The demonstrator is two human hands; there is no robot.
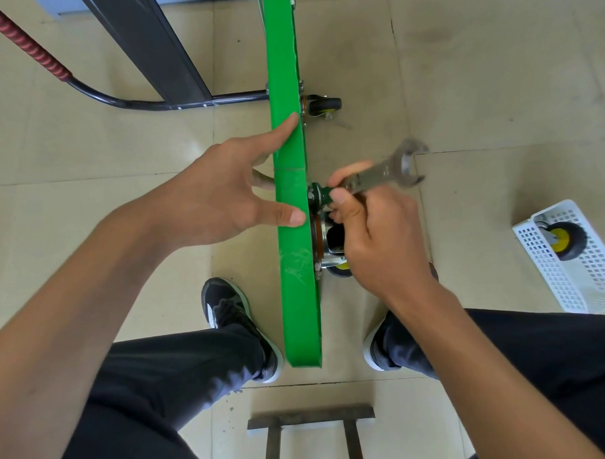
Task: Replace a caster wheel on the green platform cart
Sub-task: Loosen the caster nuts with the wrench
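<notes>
The green platform cart point(293, 264) stands on its edge between my feet, its underside facing right. My left hand point(224, 194) rests on the deck's edge with straight, spread fingers, the thumb lying across the green rim. My right hand point(373, 233) grips a metal open-end wrench point(388, 173) at the near caster's mounting plate, by a small dark green part point(318, 194). The near caster wheel point(336, 259) is mostly hidden behind my right hand; only its chrome bracket and a bit of yellow hub show. A second caster point(324, 105) sits farther along the deck.
A white perforated basket point(577, 281) on the floor at right holds a loose caster wheel point(562, 241) with a yellow hub. The cart's black handle point(125, 101) with a red grip lies at left. A metal frame point(311, 418) sits near the bottom edge. My shoes flank the deck.
</notes>
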